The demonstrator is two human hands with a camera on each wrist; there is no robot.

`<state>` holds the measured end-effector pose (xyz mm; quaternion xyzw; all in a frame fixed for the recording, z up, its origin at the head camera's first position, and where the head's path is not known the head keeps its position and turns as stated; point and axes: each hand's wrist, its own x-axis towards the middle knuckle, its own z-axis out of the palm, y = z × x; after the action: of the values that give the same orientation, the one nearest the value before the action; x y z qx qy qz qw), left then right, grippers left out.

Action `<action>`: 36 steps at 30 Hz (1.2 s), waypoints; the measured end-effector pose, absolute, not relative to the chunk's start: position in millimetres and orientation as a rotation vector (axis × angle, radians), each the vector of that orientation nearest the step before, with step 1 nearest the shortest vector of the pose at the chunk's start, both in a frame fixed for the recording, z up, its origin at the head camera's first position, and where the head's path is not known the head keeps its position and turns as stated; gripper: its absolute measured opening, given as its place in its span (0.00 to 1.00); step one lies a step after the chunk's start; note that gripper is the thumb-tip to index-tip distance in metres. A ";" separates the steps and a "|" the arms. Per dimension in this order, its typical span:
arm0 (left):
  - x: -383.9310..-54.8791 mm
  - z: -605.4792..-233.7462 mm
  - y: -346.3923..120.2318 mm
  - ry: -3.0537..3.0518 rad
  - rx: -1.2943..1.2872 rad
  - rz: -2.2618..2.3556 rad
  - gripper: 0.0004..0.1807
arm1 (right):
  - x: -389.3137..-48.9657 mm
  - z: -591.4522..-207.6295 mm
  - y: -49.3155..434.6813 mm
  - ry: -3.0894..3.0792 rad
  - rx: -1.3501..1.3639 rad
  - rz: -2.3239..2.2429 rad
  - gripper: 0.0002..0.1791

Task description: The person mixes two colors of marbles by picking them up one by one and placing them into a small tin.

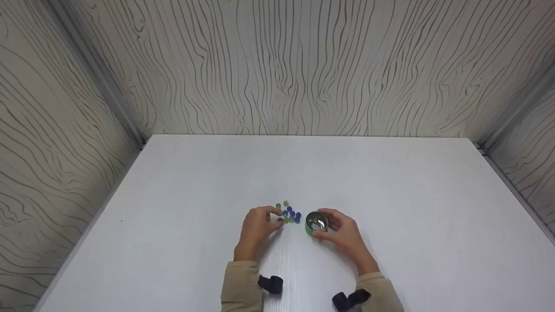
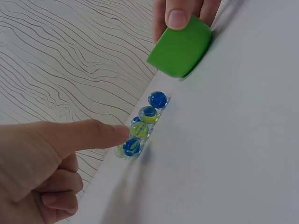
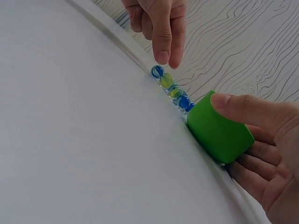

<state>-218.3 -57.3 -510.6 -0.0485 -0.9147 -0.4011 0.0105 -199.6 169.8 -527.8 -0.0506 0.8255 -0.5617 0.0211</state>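
My left hand (image 1: 257,227) is at the left side of a cluster of several glass marbles (image 1: 292,213), blue and yellow-green. Its thumb and index finger are apart beside the nearest marbles, and no marble is visibly gripped. In the left wrist view the index finger stretches over the marbles (image 2: 140,129) while the other fingers bend in. With thumb and fingers on opposite sides, my right hand (image 1: 346,234) holds a small green cup (image 3: 217,133) on the table, just right of the marbles. The cup has a shiny inside, seen from above in the head view.
The white table (image 1: 173,186) spreads around both hands. Wood-grain patterned panels (image 1: 277,69) stand behind it and at both sides. Dark wrist cameras (image 1: 273,284) are strapped over the beige sleeves (image 1: 243,286).
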 end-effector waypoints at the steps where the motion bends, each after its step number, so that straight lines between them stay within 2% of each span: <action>1: -218.4 -510.9 -57.3 -2.856 -0.155 -1.248 0.10 | -199.7 -527.8 169.8 2.560 -0.155 -1.739 0.34; 36: -216.0 -513.7 -57.4 -2.903 -0.077 -1.203 0.08 | -199.8 -529.9 168.2 2.568 -0.111 -1.741 0.35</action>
<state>-216.0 -57.4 -513.7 -0.0246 -0.9236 -0.3827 -0.0006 -199.8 168.2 -529.9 -0.0358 0.8270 -0.5607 0.0184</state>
